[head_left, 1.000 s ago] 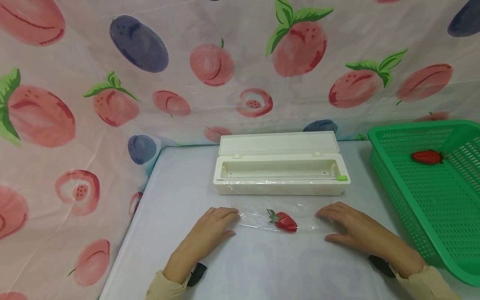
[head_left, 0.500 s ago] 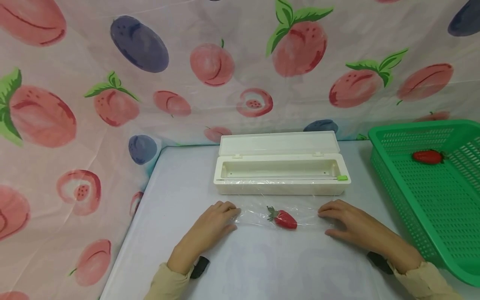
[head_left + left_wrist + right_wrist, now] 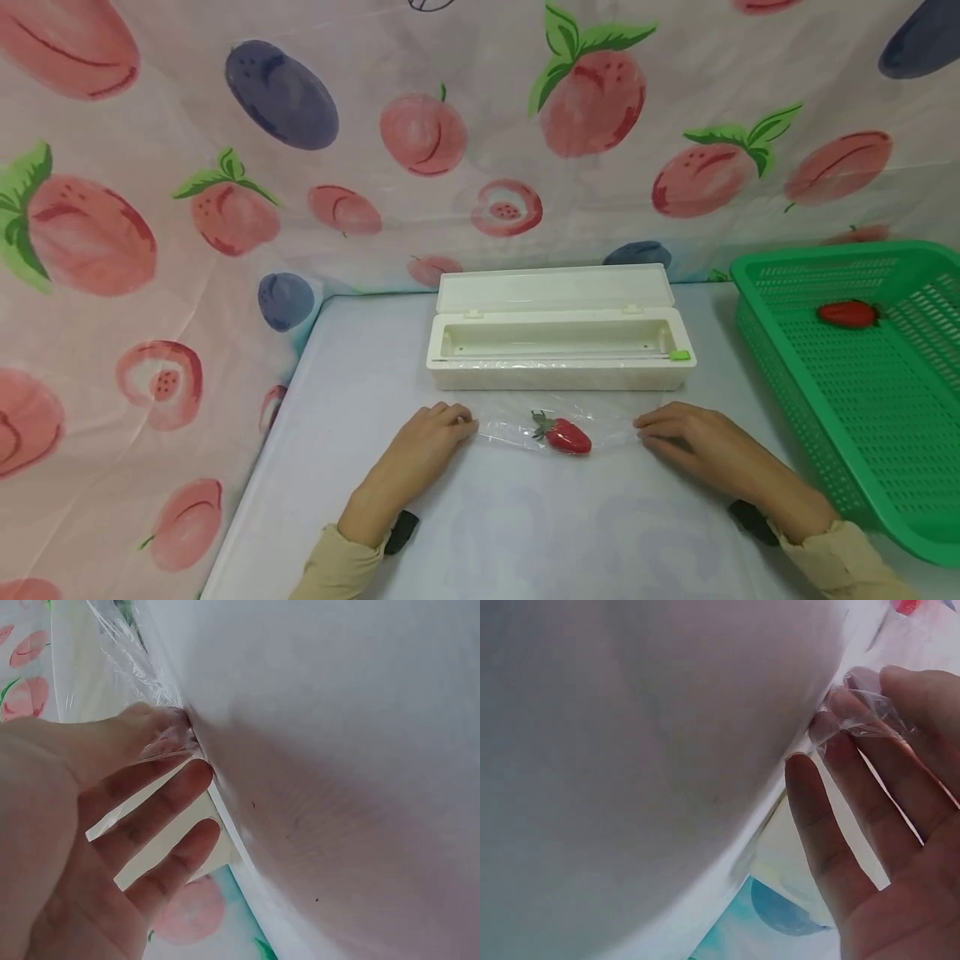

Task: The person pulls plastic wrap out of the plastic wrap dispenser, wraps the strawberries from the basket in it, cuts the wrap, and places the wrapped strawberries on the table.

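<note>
A red strawberry (image 3: 567,436) with green leaves lies on the white table, with clear cling film (image 3: 502,432) around or over it; which, I cannot tell. My left hand (image 3: 427,446) pinches the film's left end between thumb and forefinger, as the left wrist view shows, its other fingers loosely extended. At the film's right end, my right hand (image 3: 701,437) holds the gathered edge between thumb and fingertips. In the right wrist view this film end (image 3: 874,720) drapes over the fingers. Just behind stands a white cling film dispenser (image 3: 562,379), its lid raised.
A green plastic basket (image 3: 806,425) stands at the right, close to my right forearm, with another strawberry (image 3: 849,314) inside. A bright green slider (image 3: 679,355) sits at the right end of the dispenser's cutter rail. Fruit-print cloth (image 3: 352,250) hangs behind the table and at the left.
My right thumb has closed in toward the fingers at the film's right end. The strawberry and film have shifted slightly away from me, toward the dispenser. The head view has shifted a little.
</note>
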Demonstrator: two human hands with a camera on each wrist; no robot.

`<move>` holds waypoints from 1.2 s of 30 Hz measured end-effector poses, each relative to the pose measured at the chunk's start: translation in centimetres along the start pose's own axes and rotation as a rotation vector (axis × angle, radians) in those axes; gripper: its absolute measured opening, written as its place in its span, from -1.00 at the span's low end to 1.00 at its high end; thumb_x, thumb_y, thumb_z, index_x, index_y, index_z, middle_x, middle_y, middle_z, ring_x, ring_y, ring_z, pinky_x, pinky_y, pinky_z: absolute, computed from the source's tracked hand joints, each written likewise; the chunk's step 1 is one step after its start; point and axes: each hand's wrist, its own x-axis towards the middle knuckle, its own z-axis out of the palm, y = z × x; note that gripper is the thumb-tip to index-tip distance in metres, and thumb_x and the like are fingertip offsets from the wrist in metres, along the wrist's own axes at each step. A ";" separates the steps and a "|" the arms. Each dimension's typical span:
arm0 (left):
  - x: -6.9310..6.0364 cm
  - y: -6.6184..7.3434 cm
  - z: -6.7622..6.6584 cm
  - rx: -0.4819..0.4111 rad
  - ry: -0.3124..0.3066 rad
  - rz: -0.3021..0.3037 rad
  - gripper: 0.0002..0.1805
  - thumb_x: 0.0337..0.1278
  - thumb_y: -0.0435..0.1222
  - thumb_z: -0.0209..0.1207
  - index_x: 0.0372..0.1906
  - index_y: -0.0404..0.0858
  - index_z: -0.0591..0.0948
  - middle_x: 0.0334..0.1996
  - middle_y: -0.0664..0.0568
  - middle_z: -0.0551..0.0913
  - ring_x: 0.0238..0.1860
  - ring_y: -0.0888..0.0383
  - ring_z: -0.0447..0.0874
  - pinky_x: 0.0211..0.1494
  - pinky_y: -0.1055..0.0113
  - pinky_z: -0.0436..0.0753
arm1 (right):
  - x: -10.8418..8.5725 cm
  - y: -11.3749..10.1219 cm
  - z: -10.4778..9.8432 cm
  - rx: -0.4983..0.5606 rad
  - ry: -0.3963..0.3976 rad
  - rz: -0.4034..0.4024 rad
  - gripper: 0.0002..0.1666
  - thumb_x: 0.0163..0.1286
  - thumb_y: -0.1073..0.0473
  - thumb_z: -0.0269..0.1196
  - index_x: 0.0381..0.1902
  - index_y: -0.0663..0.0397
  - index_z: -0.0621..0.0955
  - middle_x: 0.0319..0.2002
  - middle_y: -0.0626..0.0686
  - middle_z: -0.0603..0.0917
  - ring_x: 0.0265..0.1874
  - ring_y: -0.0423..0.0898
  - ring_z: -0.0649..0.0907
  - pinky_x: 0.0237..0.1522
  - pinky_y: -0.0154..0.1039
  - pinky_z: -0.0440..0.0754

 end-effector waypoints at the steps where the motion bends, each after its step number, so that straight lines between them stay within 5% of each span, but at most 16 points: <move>1: -0.1 0.0 0.0 -0.006 -0.010 -0.011 -0.75 0.23 -0.42 0.24 -0.05 -0.12 0.74 -0.06 0.11 0.66 -0.04 0.13 0.58 0.00 0.25 0.58 | 0.0 0.0 0.0 -0.002 -0.004 0.003 -0.78 0.28 0.23 0.37 -0.11 -0.01 0.78 -0.06 -0.07 0.75 -0.01 0.00 0.70 0.02 0.03 0.67; 9: -0.4 -0.5 -0.2 -0.110 -0.030 -0.090 -0.78 0.27 -0.44 0.17 -0.12 -0.10 0.70 -0.07 0.17 0.69 0.00 0.17 0.59 0.08 0.24 0.58 | 0.2 0.1 -0.2 -0.007 -0.026 0.030 -0.77 0.37 0.20 0.30 -0.05 -0.02 0.75 -0.13 -0.09 0.78 -0.10 -0.06 0.74 -0.07 -0.02 0.70; 20: 0.2 -1.1 0.0 -0.246 0.023 -0.213 -0.85 0.41 -0.25 0.13 -0.19 -0.09 0.71 -0.23 0.17 0.74 -0.13 0.18 0.67 0.00 0.20 0.61 | 1.0 -0.1 0.1 -0.044 0.100 0.036 -0.91 0.39 0.22 0.27 -0.21 -0.02 0.71 -0.31 -0.10 0.78 -0.41 -0.24 0.68 -0.31 -0.12 0.69; 29: 1.3 -1.2 -0.2 -0.318 0.042 -0.357 -0.80 0.42 -0.19 0.11 -0.27 -0.12 0.72 -0.51 0.21 0.61 -0.44 0.27 0.49 -0.29 0.31 0.53 | 1.9 -0.4 0.2 0.003 0.207 0.138 -0.84 0.46 0.19 0.21 -0.38 0.00 0.63 -0.59 -0.15 0.58 -0.57 -0.21 0.47 -0.48 -0.22 0.49; 36: 2.0 -1.3 -0.1 -0.457 0.122 -0.463 -0.80 0.36 -0.18 0.19 -0.28 -0.18 0.75 -0.57 0.21 0.64 -0.59 0.33 0.43 -0.47 0.42 0.46 | 2.0 -0.5 0.2 0.050 0.277 0.216 -0.85 0.40 0.15 0.29 -0.31 0.10 0.71 -0.66 -0.17 0.51 -0.60 -0.18 0.38 -0.55 -0.34 0.32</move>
